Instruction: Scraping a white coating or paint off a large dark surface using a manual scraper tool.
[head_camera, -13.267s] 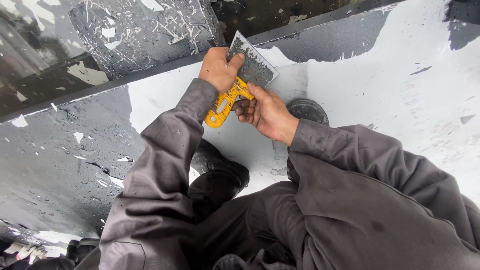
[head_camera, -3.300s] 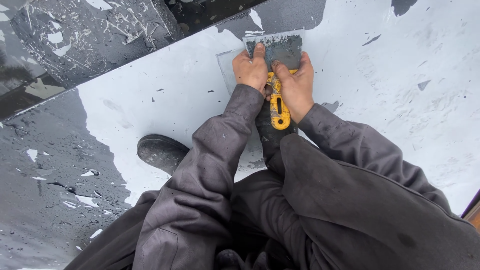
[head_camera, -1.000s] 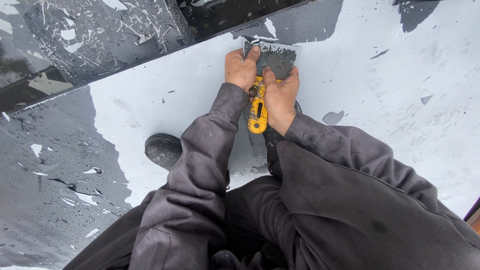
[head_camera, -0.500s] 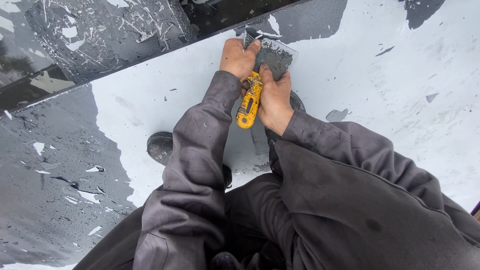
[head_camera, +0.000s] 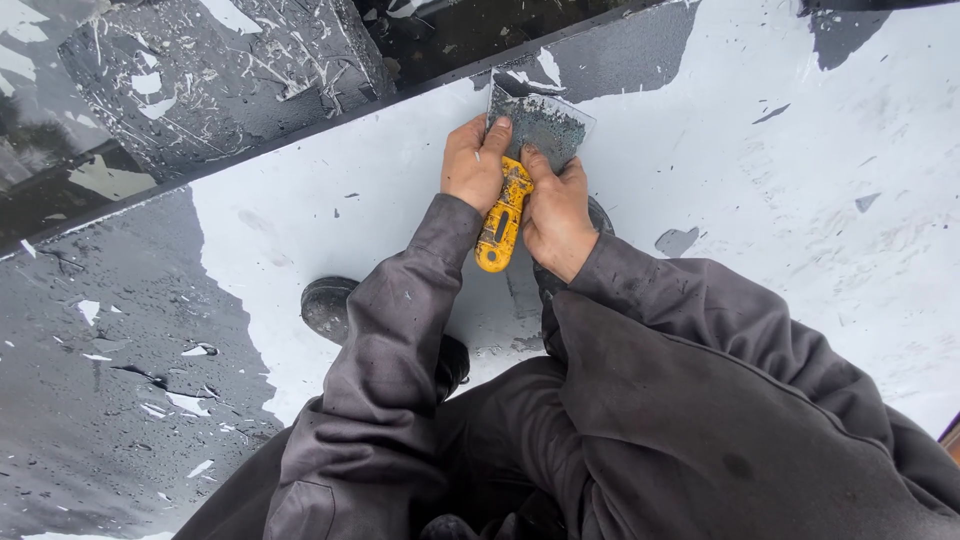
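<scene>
Pale grey coated floor (head_camera: 800, 200) fills the view, dark wet patch (head_camera: 100, 380) at left, a spattered dark block (head_camera: 230, 70) above. Black boot (head_camera: 335, 305) beside the sleeve. Both hands press the wide scraper (head_camera: 520, 160) flat near the floor's upper edge: left hand (head_camera: 475, 165) and right hand (head_camera: 555, 210) clamped either side of its yellow handle.

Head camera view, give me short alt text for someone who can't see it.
Two hands, left hand and right hand, press a wide scraper with a yellow handle onto a white-coated floor near its dark edge. The person wears grey sleeves, and a black shoe shows below the left arm.
</scene>
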